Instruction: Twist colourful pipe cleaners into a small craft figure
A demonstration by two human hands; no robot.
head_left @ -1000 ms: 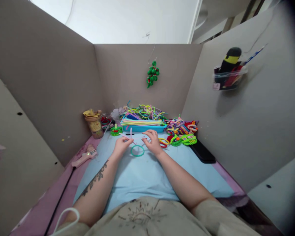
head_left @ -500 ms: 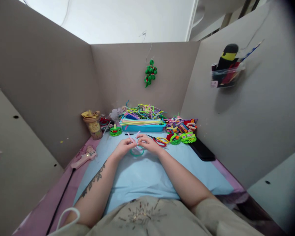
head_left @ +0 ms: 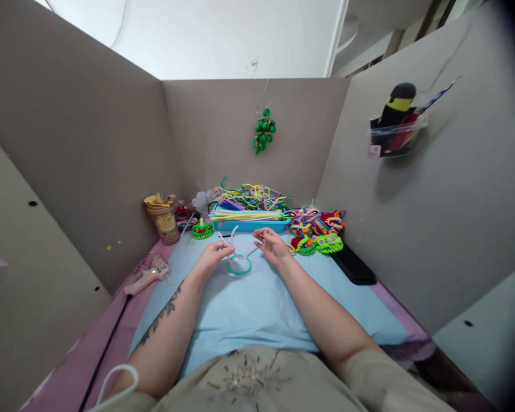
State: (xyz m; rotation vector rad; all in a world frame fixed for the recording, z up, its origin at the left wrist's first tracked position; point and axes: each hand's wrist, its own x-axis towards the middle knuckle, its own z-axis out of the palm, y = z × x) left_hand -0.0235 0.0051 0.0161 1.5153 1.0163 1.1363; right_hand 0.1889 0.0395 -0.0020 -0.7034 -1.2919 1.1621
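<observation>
My left hand (head_left: 214, 256) pinches pale pink pipe cleaners (head_left: 234, 234), whose ends stick up above the fingertips. A teal pipe cleaner bent into a ring (head_left: 239, 273) hangs just below them, close to the blue table cover; whether it is joined to the pink ones I cannot tell. To the right, my right hand (head_left: 273, 247) is raised with its fingers apart and nothing visible in them. Behind this hand lie scissors, mostly hidden, with a bit of yellow handle (head_left: 290, 248) showing.
A blue tray (head_left: 253, 225) heaped with pipe cleaners stands at the back. Finished fuzzy pieces (head_left: 328, 243) and a black flat case (head_left: 354, 264) lie right. On the left are a green fuzzy figure (head_left: 202, 229), a cup (head_left: 165, 223) and a pink glue gun (head_left: 148, 278).
My right hand has let go of the pink pipe cleaners and moved right, its fingers spreading. My left hand keeps its pinch and has shifted slightly left.
</observation>
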